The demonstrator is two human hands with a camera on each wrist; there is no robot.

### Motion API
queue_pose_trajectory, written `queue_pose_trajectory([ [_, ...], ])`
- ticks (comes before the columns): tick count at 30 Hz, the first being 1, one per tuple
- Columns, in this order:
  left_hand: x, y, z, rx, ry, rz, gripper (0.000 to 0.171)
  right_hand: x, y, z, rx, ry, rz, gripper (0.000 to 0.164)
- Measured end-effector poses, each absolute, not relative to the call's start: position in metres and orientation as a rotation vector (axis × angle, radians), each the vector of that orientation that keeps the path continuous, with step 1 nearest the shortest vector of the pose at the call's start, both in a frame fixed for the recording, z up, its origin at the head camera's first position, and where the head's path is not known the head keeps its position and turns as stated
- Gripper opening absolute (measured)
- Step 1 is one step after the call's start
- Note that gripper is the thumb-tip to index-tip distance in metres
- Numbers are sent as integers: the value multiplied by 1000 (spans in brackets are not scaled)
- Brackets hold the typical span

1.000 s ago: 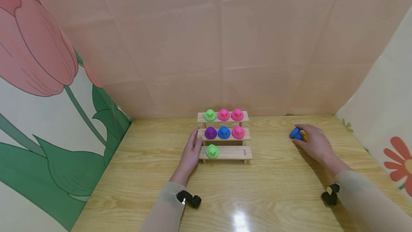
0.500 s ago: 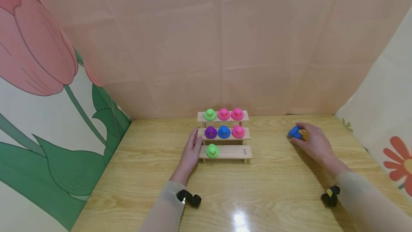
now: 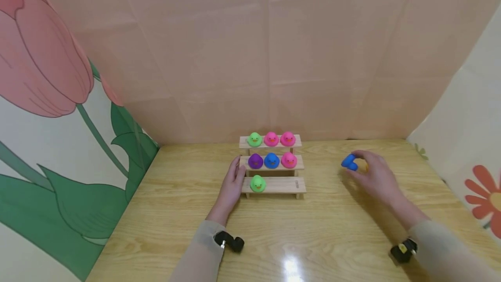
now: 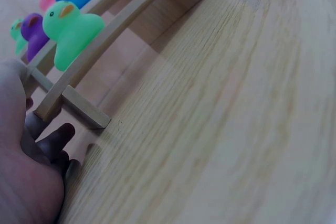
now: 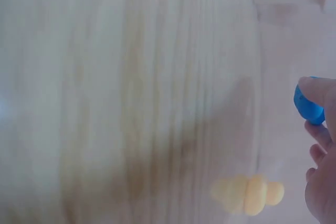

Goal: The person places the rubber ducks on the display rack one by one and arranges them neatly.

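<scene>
A three-tier wooden rack [image 3: 274, 185] stands on the table, holding small rubber ducks. My left hand [image 3: 232, 185] grips its left end, thumb on the near side and fingers curled beneath the boards in the left wrist view. On the lowest tier sits a green duck [image 3: 258, 183] at the left. The middle tier bears a purple duck [image 3: 255, 161], a blue one and a pink one. Off to the right, my right hand [image 3: 376, 176] pinches a blue rubber duck [image 3: 349, 162], tilted, between thumb and fingers.
A blurred, lobed yellow toy [image 5: 249, 195] lies on the table near the right hand. One green and two pink ducks sit on the top tier. Behind the table rises a pinkish backdrop [image 3: 219, 77]; a flower-printed panel [image 3: 462, 134] borders the right.
My right hand has moved a little left with the blue rubber duck, away from the yellow toy. The left hand stays at the rack, and the ducks on it are unmoved.
</scene>
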State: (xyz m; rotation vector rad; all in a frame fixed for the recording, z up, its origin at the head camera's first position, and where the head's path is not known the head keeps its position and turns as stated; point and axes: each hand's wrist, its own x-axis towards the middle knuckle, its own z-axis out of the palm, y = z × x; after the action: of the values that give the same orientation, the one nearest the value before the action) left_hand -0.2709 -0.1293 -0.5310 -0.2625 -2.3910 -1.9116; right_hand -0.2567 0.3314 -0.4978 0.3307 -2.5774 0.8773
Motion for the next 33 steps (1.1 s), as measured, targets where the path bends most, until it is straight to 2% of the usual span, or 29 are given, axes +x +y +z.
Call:
queue_pose_trajectory([
  [15,-270,-129,-530,-237,-2404,-1903,65,-230,282,-477,490,-2555,935,64],
  [24,-269,-130,-529,-235,-2431,-1891,68,-221,255,-473,588,-2531,1025,56],
  [33,-268,-129,-529,-248,-2421,-1901,69,-213,229,-470,612,-2559,1049,58],
])
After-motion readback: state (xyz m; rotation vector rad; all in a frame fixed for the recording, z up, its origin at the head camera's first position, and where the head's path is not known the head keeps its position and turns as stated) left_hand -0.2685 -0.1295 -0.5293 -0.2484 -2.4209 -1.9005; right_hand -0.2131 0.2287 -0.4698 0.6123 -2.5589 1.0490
